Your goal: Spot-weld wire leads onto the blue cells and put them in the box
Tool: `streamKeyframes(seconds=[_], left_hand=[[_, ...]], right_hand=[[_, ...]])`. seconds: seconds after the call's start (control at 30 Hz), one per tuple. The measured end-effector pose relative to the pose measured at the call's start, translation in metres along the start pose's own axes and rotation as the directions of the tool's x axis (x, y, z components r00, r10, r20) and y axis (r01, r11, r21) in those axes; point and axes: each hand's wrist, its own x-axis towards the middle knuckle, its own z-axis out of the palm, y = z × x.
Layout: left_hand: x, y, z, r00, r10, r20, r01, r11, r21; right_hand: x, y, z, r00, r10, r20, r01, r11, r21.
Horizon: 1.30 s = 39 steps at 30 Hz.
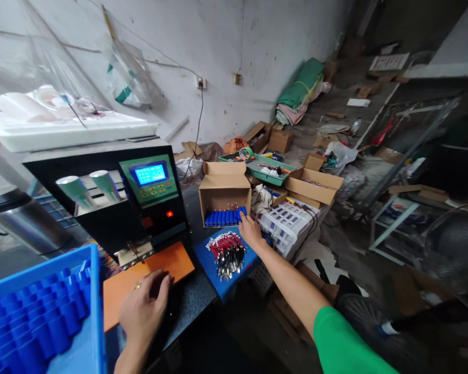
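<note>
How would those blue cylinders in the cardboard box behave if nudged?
The blue cylinders look round, so a loose one would probably roll. Packed side by side in the box, they may barely shift. Their smooth-looking covering might feel slightly slippery.

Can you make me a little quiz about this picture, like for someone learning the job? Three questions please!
1. Which hand is at the row of blue cylinders in the open cardboard box?
a) left
b) right
c) both

2. True or false: the red and black wires with white plugs lie inside that cardboard box.

3. Fill in the gap: on the front of the machine, the small light below the screen glows ____.

Key:
1: b. The right hand is there; the left hand is over the orange board.
2: False. They lie on a blue sheet in front of the box.
3: Red.
</note>
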Motion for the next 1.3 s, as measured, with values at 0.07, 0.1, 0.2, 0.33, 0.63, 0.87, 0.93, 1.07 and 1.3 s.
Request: streamKeyframes(seconds=[0.07, 0.1, 0.2, 0.33, 0.63, 0.87, 0.93, 1.07, 1.3], left_hand=[[-0.001, -0.001, 0.0, 1.0, -0.004, 0.006, 0.004, 1.0, -0.014], [-0.001, -0.001, 0.0, 1.0, -0.008, 0.008, 0.008, 1.0, -0.017], [-0.001, 0.0, 0.0, 1.0, -0.021, 0.007, 0.021, 1.0, -0.016], [-0.001, 0.0, 0.0, 1.0, -0.022, 0.016, 0.023, 0.999, -0.022], [-0.002, -0.001, 0.001, 1.0, -0.014, 0.026, 0.014, 1.0, -0.013], [-0.004, -0.002, 0.002, 1.0, -0.004, 0.02, 0.004, 1.0, -0.002], [-0.004, -0.002, 0.002, 1.0, 0.0, 0.014, 0.0, 1.0, 0.002], [-0.004, -0.002, 0.002, 1.0, 0.022, 0.004, -0.022, 1.0, -0.01], [-0.005, 0.001, 0.0, 1.0, 0.009, -0.001, -0.009, 1.0, -0.004]], right_hand=[[-0.006, 0.002, 0.002, 0.999, -0.023, -0.031, 0.027, 0.991, 0.131], [-0.008, 0.002, 0.004, 0.999, -0.027, -0.022, 0.03, 0.98, 0.196], [-0.009, -0.001, 0.008, 0.998, 0.006, 0.063, -0.027, 0.936, 0.351], [-0.008, -0.011, 0.01, 0.994, 0.03, 0.103, -0.073, 0.888, 0.454], [-0.015, -0.018, 0.012, 0.987, 0.0, 0.162, -0.064, 0.92, 0.386], [-0.011, -0.012, 0.016, 0.989, 0.047, 0.138, -0.117, 0.82, 0.56], [-0.011, -0.011, 0.018, 0.989, 0.044, 0.14, -0.12, 0.793, 0.598], [-0.01, -0.01, 0.018, 0.991, 0.053, 0.123, -0.12, 0.762, 0.637], [-0.001, -0.022, -0.007, 0.99, 0.125, 0.061, -0.103, 0.359, 0.928]])
